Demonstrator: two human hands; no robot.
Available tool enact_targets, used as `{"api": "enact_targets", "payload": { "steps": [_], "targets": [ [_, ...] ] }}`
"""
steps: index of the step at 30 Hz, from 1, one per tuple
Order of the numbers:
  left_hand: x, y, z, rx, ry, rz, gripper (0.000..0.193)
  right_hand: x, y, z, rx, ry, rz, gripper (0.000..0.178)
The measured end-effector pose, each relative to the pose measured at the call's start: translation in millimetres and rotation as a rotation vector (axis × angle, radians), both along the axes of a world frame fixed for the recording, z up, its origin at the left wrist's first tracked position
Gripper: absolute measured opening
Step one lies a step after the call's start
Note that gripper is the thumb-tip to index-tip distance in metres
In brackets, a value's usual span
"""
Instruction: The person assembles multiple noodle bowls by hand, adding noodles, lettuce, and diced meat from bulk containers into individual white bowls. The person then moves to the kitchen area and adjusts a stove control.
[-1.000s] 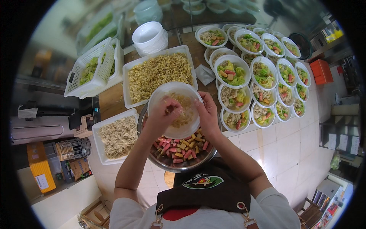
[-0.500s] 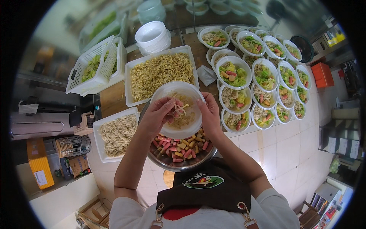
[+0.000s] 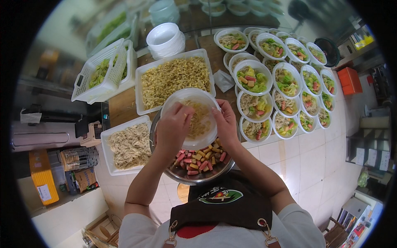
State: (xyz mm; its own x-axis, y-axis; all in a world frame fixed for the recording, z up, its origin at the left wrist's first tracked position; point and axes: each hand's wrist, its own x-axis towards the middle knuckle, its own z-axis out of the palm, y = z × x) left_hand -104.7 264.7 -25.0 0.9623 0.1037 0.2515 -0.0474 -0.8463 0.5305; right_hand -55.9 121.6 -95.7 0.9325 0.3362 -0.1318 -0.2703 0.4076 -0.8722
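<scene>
A white plastic bowl with a layer of pale bean sprouts is held up by my right hand, which grips its right rim. My left hand is over the bowl's left side with curled fingers; its fingertips are turned away, so what they hold is hidden. Just beneath the bowl, a round steel basin contains pink sausage pieces and yellow-brown chunks. Beyond it stands a white tray of bean sprouts. Left of the basin, another tray holds pale shredded food.
Filled white bowls with greens, sausage and shreds stand in stacked rows to the right. A stack of white bowls is at the back, beside a white basket of greens. A crumpled white plastic bag lies near the sprout tray.
My left hand has turned over and shifted slightly left within the bowl; the sprouts seen pinched in its fingers no longer show. My right hand keeps its grip on the rim.
</scene>
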Motion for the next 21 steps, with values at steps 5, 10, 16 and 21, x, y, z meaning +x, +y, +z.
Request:
{"api": "enact_targets", "payload": {
  "steps": [5, 10, 16, 21],
  "targets": [
    [-2, 14, 23, -0.186, 0.049, 0.113, 0.007, 0, -4, 3, -0.005, -0.01, -0.01, 0.018],
    [-6, 20, 11, -0.089, 0.045, 0.026, 0.008, 0, -6, 5, 0.015, -0.023, -0.009, 0.018],
    [-22, 2, -6, 0.14, 0.142, -0.089, 0.021, -9, 2, 8, -0.072, -0.084, -0.006, 0.019],
    [-45, -13, -30, 0.036, 0.067, -0.139, 0.016, -29, -6, -31, -0.1, -0.002, 0.113, 0.025]
  ]
}}
